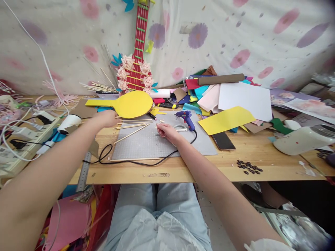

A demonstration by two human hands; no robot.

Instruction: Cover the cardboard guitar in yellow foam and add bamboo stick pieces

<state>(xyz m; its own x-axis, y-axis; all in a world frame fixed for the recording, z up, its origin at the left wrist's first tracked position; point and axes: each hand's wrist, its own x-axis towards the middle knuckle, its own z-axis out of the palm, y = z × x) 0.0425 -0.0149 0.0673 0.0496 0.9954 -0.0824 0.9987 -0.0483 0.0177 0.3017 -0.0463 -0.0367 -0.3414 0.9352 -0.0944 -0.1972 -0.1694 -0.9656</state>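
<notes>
My left hand reaches to the left edge of the grey cutting mat and grips a thin wooden stick by its end. Right behind that hand lies a yellow paddle-shaped foam cutout. Further wooden sticks lie loose across the mat. My right hand rests on the middle of the mat, fingers curled, pinching something small that I cannot make out. A blue glue gun stands just right of that hand, its black cord looping over the mat's front.
A red foam guitar with pink flowers leans on the flowered cloth behind. Coloured foam and paper sheets pile up at the right, by a black phone, dark beads and a white bottle. Power strips sit at the left.
</notes>
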